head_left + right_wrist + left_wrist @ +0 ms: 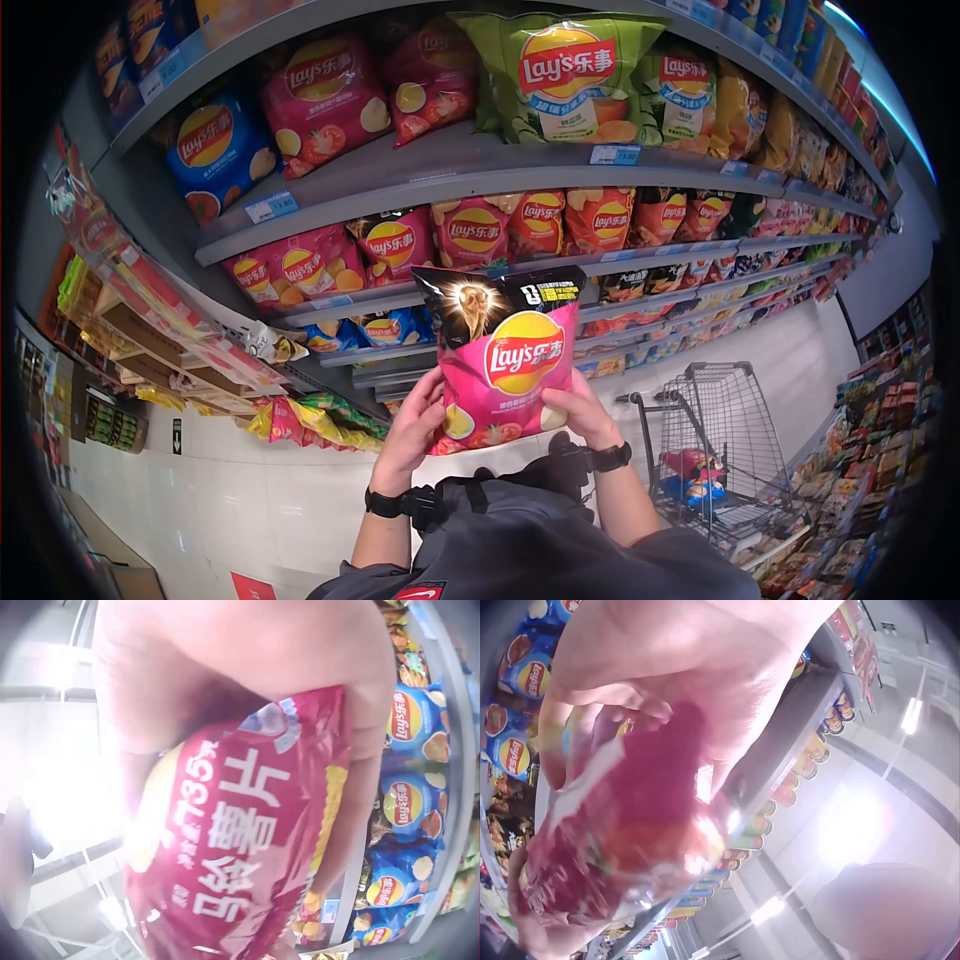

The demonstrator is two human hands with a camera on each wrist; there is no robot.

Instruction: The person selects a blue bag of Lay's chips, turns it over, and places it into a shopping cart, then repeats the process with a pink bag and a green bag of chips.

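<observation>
A pink and black bag of Lay's potato chips [507,365] is held upright in front of the body, its printed front facing up toward the head. My left hand [418,418] grips its lower left side, and my right hand [585,410] grips the lower right with the thumb on the front. In the left wrist view the left hand [675,667] curls round the blurred pink bag [652,795]. The right wrist view has the right hand [255,652] holding the bag's lower corner, with large white characters on the pink bag [240,825].
Shelves of chip bags [570,80] fill the space ahead, with price tags along the shelf edge [430,185]. A shopping cart [715,440] with a few bags inside stands at the right. Another display rack [150,310] runs along the left, above a pale floor [250,480].
</observation>
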